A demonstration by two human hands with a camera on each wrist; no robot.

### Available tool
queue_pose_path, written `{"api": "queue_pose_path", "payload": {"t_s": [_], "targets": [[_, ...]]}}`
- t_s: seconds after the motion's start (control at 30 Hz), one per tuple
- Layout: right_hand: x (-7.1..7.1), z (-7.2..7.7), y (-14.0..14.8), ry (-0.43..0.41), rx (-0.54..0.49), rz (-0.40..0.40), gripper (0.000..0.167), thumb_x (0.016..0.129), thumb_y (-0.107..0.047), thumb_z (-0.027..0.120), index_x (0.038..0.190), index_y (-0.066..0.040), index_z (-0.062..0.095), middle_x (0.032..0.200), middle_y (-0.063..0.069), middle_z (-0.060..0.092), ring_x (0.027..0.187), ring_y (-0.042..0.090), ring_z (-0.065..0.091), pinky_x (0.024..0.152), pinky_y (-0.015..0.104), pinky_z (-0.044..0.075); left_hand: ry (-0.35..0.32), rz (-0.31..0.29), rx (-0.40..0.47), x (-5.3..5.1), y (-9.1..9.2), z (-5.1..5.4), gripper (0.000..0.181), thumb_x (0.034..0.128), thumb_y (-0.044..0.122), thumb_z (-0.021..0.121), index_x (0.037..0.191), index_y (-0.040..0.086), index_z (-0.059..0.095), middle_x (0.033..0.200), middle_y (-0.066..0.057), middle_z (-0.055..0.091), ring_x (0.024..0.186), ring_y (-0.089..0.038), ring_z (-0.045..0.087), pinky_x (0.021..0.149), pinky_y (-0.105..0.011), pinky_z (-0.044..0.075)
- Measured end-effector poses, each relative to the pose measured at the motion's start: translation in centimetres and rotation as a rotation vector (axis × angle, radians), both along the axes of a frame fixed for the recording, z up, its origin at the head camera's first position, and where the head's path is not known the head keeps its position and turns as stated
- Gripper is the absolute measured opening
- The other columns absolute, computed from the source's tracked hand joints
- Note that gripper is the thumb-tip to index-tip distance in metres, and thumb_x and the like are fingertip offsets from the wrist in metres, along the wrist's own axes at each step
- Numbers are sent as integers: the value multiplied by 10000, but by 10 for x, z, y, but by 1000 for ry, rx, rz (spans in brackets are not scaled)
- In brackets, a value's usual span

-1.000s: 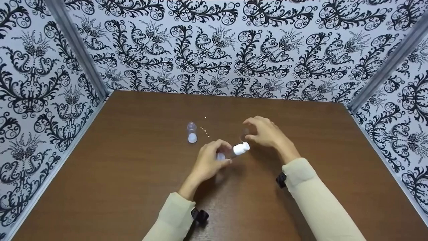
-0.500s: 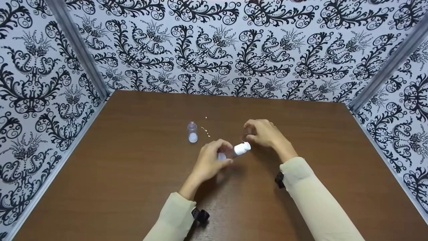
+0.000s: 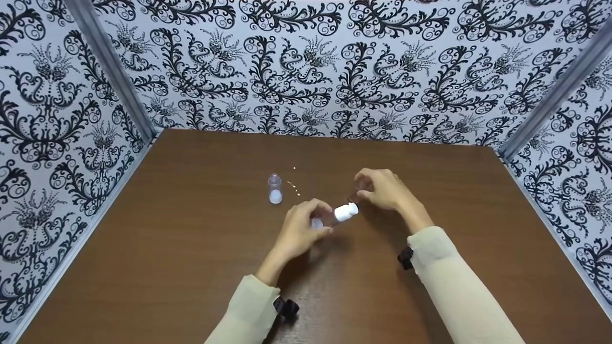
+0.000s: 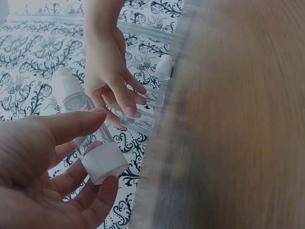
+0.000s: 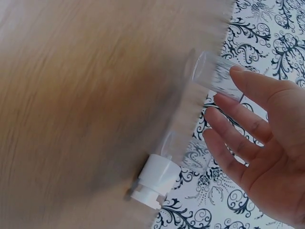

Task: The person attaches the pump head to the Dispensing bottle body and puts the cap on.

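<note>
Clear plastic bottle with a white top (image 3: 343, 213), as we see from the head, is in the left hand (image 3: 299, 228), over a brown wood-grain surface (image 3: 191, 215). White walls with black scrollwork (image 3: 311, 62) and grey posts (image 3: 117, 71) surround it. A small clear bottle with a white lower part (image 3: 275, 189) stands near pale flecks (image 3: 293, 187).

From the left wrist, we see thumb and fingers curled round the held bottle.

From the right wrist, we see the right hand (image 5: 269, 143) pinching a clear cylindrical cup (image 5: 215, 76) near a notched white plastic piece (image 5: 159, 174).

Clear white-based bottle (image 3: 275, 189) on brown wooden table (image 3: 167, 234), behind and left of white-headed clear bottle (image 3: 345, 212) in your left hand (image 3: 297, 227); clear cylinder (image 5: 214, 75) in right hand (image 3: 386, 189).
</note>
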State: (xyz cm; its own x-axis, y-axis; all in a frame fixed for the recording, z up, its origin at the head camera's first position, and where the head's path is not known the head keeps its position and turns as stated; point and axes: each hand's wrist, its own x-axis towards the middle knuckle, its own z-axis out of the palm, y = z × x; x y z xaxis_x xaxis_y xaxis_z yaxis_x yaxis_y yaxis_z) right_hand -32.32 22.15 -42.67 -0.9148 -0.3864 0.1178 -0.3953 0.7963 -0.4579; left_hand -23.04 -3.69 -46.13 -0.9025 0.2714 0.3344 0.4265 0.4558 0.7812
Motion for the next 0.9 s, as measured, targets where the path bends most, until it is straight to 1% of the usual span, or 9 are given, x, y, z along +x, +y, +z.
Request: {"api": "queue_pose_path", "payload": {"t_s": [0.17, 0.3, 0.47, 0.6, 0.77, 0.9], "targets": [[4, 6, 4, 12, -42, -1, 314, 944, -129, 783, 1238, -51, 707, 1030, 84, 770, 982, 295, 719, 912, 495, 546, -7, 8, -17, 1, 0, 1, 357, 791, 63, 914, 1088, 129, 729, 1062, -21, 753, 991, -210, 658, 901, -386, 491], [9, 13, 7, 15, -69, -13, 337, 945, -157, 794, 1253, -56, 701, 1053, 85, 775, 996, 307, 722, 926, 499, 539, 2, 14, -20, 1, 0, 2, 357, 787, 71, 916, 1087, 132, 733, 1047, -19, 753, 981, -213, 660, 901, -386, 481], [17, 22, 10, 31, -109, -23, 321, 941, -165, 800, 1232, -70, 703, 1068, 86, 767, 998, 304, 712, 936, 490, 543, 13, 14, -16, 1, 0, 2, 355, 786, 77, 917, 1086, 131, 735, 1038, -19, 753, 972, -216, 656, 899, -385, 471], [26, 29, 10, 41, -152, -14, 314, 944, -156, 794, 1226, -54, 700, 1068, 93, 761, 966, 266, 707, 909, 461, 565, 9, 18, -15, 0, -1, 1, 357, 783, 75, 919, 1084, 128, 735, 1047, -22, 756, 974, -215, 657, 907, -389, 473], [42, 38, 10, 42, -195, -14, 300, 952, -159, 793, 1224, -82, 693, 1043, 53, 756, 921, 221, 704, 859, 408, 576, 0, 21, -17, 0, -1, 2, 361, 787, 80, 922, 1093, 129, 737, 1057, -22, 755, 974, -209, 653, 909, -393, 477], [55, 45, 12, 58, -217, -16, 295, 952, -156, 798, 1222, -107, 690, 1015, 21, 757, 900, 191, 702, 854, 413, 580, -8, 19, -19, 0, -1, 2, 372, 787, 85, 923, 1105, 135, 738, 1064, -19, 758, 978, -204, 651, 915, -390, 473]]}}
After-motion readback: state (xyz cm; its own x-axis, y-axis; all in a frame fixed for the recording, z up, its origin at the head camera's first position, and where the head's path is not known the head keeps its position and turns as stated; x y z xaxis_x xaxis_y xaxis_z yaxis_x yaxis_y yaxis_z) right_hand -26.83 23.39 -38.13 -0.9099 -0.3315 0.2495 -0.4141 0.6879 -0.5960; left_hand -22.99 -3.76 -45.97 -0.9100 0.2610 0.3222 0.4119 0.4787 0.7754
